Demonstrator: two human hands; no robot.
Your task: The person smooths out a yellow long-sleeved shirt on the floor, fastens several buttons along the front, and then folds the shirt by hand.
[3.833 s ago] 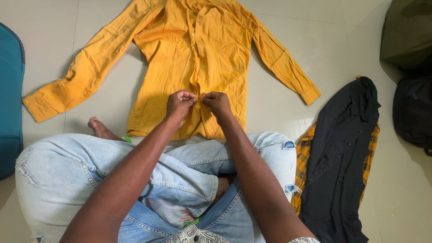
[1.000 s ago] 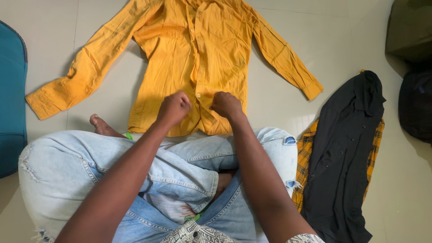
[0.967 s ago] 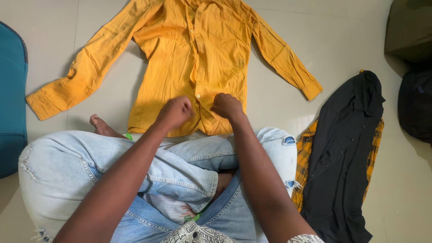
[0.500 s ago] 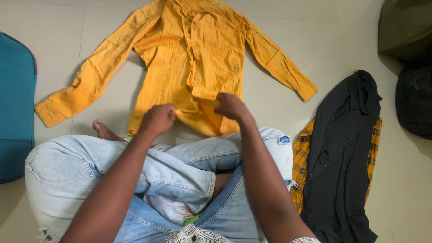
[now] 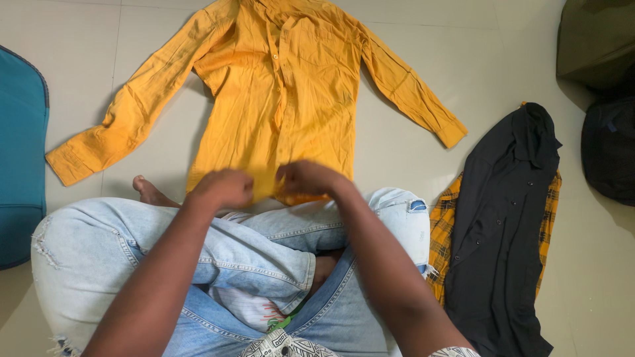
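head camera, looking down: a long-sleeved mustard-yellow button-up cotton shirt [image 5: 284,99] lies spread flat, front up, on a pale tiled floor [image 5: 463,46], both sleeves stretched outward. at the shirt's bottom hem, just above the person's crossed legs in light blue ripped denim jeans [image 5: 198,251], the left hand [image 5: 223,188] and the right hand [image 5: 305,178] sit close together, fingers curled shut and pinching the hem fabric on either side of the button placket; the hands are slightly blurred. a bare foot [image 5: 149,192] shows just left of the hem. to the right of the shirt lies a black button-up garment [image 5: 509,225] on top of a yellow-and-black checked cloth [image 5: 444,231]. far left of the shirt is a teal padded cushion [image 5: 20,152]; far right, dark bags [image 5: 602,99].
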